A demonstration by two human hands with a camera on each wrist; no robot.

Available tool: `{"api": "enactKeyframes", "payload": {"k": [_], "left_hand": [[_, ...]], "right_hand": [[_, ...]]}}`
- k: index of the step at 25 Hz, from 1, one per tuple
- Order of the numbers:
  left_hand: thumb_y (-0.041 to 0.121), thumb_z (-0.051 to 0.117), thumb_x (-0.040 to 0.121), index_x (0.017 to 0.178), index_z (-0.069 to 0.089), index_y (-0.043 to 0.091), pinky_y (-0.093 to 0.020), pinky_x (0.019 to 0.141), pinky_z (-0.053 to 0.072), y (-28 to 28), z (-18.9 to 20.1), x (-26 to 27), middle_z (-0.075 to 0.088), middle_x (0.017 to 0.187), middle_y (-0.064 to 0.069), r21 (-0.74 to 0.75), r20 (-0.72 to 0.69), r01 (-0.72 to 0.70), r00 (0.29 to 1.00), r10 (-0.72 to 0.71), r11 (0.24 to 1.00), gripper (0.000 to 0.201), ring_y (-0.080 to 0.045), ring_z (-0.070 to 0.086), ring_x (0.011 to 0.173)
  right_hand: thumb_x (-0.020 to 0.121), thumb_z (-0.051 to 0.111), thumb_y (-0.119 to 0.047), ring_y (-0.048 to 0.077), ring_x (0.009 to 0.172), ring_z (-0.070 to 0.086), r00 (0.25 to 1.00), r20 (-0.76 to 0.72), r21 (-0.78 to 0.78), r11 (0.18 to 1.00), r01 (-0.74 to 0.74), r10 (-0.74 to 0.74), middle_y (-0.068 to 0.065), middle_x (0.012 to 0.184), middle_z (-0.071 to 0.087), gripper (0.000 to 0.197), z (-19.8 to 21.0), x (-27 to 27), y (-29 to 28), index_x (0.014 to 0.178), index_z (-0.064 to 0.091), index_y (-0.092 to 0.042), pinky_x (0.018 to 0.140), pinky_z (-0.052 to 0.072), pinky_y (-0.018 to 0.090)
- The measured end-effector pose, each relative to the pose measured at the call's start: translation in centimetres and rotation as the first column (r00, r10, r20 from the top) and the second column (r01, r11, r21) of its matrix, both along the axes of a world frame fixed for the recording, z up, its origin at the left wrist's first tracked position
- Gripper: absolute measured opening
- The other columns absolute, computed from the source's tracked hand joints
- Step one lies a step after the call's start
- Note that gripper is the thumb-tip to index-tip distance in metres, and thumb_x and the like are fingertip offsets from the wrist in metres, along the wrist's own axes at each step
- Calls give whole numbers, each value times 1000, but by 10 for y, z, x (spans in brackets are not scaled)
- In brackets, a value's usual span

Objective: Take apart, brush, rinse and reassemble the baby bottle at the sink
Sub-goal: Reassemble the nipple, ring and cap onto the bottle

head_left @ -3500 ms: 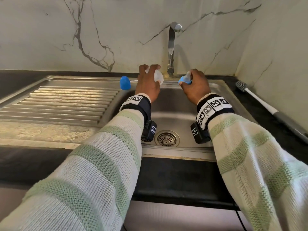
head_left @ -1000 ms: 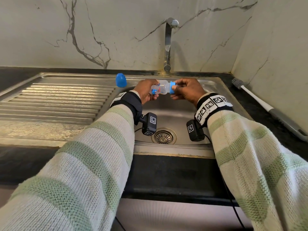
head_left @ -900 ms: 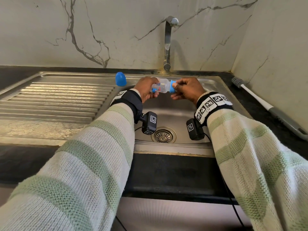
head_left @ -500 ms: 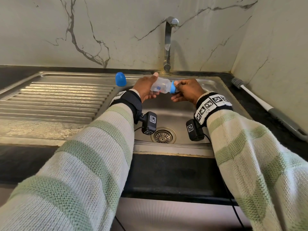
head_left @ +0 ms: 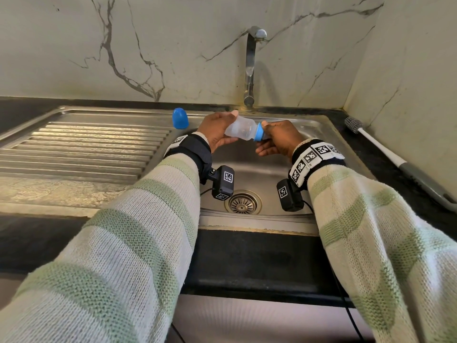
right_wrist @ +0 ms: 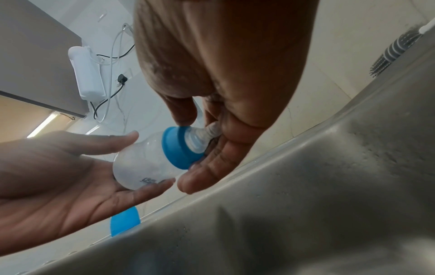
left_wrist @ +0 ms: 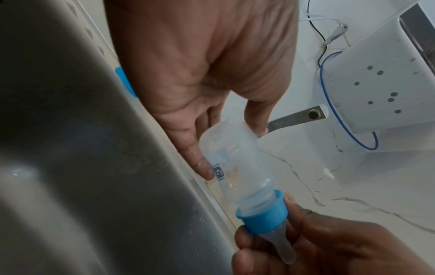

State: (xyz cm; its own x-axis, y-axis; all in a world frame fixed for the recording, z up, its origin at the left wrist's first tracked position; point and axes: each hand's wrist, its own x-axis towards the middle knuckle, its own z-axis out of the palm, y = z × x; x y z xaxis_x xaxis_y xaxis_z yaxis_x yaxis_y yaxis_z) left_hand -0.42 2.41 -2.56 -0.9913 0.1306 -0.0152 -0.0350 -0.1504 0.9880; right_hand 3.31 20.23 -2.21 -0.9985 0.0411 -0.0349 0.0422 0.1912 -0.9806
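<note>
The clear baby bottle (head_left: 239, 129) lies sideways over the sink basin (head_left: 247, 169), its base to the left. My left hand (head_left: 223, 129) holds the body between a nearly straight thumb and fingers (right_wrist: 162, 183), loosely. The blue collar (head_left: 259, 132) sits on the neck, and my right hand (head_left: 267, 137) grips it with thumb and curled fingers. In the right wrist view the clear nipple (right_wrist: 207, 134) points into that palm. The blue cap (head_left: 180, 118) stands apart on the sink's back rim, left of the hands.
The faucet (head_left: 251, 70) rises behind the hands, with no water running. A long bottle brush (head_left: 395, 159) lies on the dark counter at the right, by the wall. The ribbed drainboard (head_left: 86, 149) stretches left. The drain (head_left: 243, 201) is below the hands.
From apart under the faucet, the hands came together with collar on bottle. Over the last second the bottle turned in my grip and my left thumb and fingers straightened.
</note>
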Motion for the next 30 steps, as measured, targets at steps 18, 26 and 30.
{"api": "enactKeyframes", "payload": {"k": [18, 26, 30], "left_hand": [[11, 63, 92, 128, 59, 11, -35, 93, 54, -4, -1, 3, 63, 126, -16, -3, 32, 67, 997, -66, 998, 36, -28, 63, 112], [21, 64, 93, 111, 60, 16, -47, 90, 56, -8, 3, 9, 66, 119, -17, 70, 48, 40, 998, -44, 997, 19, -34, 68, 105], [11, 60, 95, 121, 56, 1, -40, 91, 55, -6, 1, 7, 66, 113, -20, 63, 32, 65, 997, -67, 996, 28, -32, 67, 102]], "right_hand": [[103, 43, -33, 30, 58, 65, 999, 35, -9, 1000, 23, -22, 24, 77, 63, 40, -3, -6, 1, 108, 55, 5, 55, 59, 36], [102, 46, -33, 30, 61, 67, 999, 21, 17, 999, 36, -37, 25, 81, 66, 38, -4, -9, 1, 111, 56, 3, 61, 60, 39], [102, 45, -35, 31, 60, 67, 999, 27, 31, 999, 37, -38, 24, 79, 66, 40, -4, -8, 1, 108, 55, 4, 60, 60, 39]]}}
